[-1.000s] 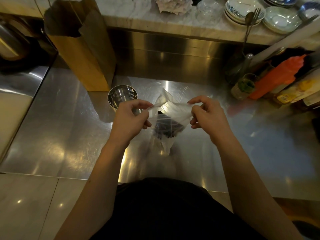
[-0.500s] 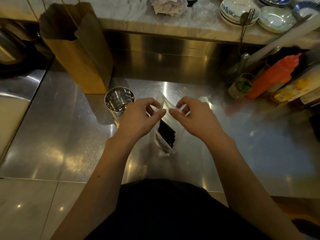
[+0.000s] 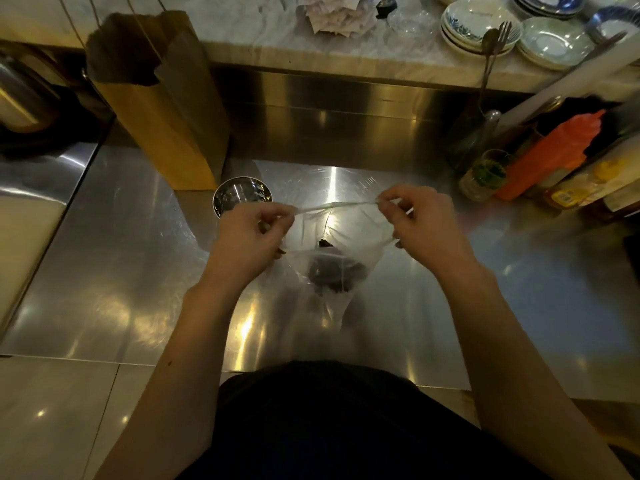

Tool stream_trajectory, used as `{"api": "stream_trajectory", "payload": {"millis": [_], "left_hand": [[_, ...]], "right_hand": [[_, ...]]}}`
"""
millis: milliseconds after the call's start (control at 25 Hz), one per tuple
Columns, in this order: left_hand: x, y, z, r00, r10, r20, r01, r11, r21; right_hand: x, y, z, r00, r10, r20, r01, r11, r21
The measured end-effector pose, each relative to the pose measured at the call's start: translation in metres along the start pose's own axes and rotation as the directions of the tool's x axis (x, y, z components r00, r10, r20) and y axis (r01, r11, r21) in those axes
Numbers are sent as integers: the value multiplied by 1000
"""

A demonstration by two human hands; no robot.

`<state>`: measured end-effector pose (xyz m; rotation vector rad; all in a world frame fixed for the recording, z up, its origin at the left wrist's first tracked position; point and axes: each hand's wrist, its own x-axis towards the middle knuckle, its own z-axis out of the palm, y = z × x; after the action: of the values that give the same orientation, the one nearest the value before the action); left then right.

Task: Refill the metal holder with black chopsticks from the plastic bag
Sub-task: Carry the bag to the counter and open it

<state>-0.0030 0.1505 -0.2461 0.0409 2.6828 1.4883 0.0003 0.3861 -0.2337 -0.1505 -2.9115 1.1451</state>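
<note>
A clear plastic bag (image 3: 349, 233) hangs over the steel counter, its mouth stretched wide between my hands. Black chopsticks (image 3: 334, 271) show as a dark bundle seen end-on inside it. My left hand (image 3: 249, 237) pinches the bag's left rim, and my right hand (image 3: 422, 226) pinches the right rim. The round metal holder (image 3: 242, 197) stands upright just beyond my left hand, partly hidden by my knuckles; its inside looks bare.
A tall brown paper bag (image 3: 162, 109) stands behind the holder on the left. At the right edge are an orange squeeze bottle (image 3: 550, 154), a small jar (image 3: 485, 174) and other bottles. Stacked plates (image 3: 481, 26) sit on the marble ledge behind the steel counter (image 3: 121, 254).
My hands were close together at the bag's top half a second ago; they have now pulled apart, stretching the bag's mouth wide. The chopsticks now appear end-on.
</note>
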Motion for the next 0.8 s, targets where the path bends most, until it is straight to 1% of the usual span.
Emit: {"api": "stream_trajectory", "payload": {"millis": [80, 200, 240, 280, 320, 360, 400, 440, 480, 520, 560, 600, 640, 680, 720, 800], "left_hand": [[-2, 1, 0, 1000, 8, 9, -8, 1000, 20], [-5, 9, 8, 1000, 14, 1, -14, 1000, -5], [-6, 10, 9, 1000, 14, -8, -14, 1000, -10], [-6, 10, 8, 1000, 13, -19, -13, 1000, -14], [-6, 9, 8, 999, 12, -29, -12, 1000, -16], [-6, 9, 8, 999, 12, -30, -13, 1000, -14], [-6, 9, 7, 1000, 11, -12, -11, 1000, -20], [-7, 9, 7, 1000, 7, 31, -6, 999, -39], [-8, 10, 6, 996, -2, 90, 8, 998, -68], [-8, 10, 5, 988, -15, 151, 28, 996, -86], [-9, 9, 4, 981, -24, 190, 41, 995, -86], [-9, 6, 3, 980, -34, 195, 50, 996, -77], [-9, 4, 0, 984, -47, 171, 60, 996, -73], [-9, 2, -2, 989, -62, 135, 73, 994, -77], [-8, 1, -4, 991, -74, 112, 83, 993, -78], [-9, 2, -4, 991, -68, 117, 77, 994, -79]], "right_hand": [[1, 0, -1, 1000, 13, -16, -13, 1000, -6], [-5, -11, 3, 997, -1, -78, 1, 1000, -5], [-7, -14, 4, 998, 13, -67, -13, 1000, 3], [-10, -16, 4, 999, 53, -9, -52, 999, 13], [-12, -17, 2, 989, 115, 97, -117, 993, 16], [-13, -17, -1, 954, 189, 234, -196, 980, 11], [-13, -18, -4, 894, 251, 371, -270, 963, 0], [-14, -19, -7, 837, 283, 468, -319, 948, -3], [-13, -17, -10, 816, 288, 502, -338, 941, 10], [-10, -13, -12, 836, 284, 471, -331, 943, 19], [-7, -8, -13, 879, 281, 386, -312, 950, 20], [-4, -2, -14, 921, 283, 268, -294, 956, 1], [-1, 4, -15, 948, 283, 148, -282, 959, -26], [1, 7, -15, 959, 277, 56, -276, 961, -36], [1, 8, -15, 966, 259, -4, -259, 965, -30], [0, 4, -13, 975, 217, -38, -216, 976, 34]]}}
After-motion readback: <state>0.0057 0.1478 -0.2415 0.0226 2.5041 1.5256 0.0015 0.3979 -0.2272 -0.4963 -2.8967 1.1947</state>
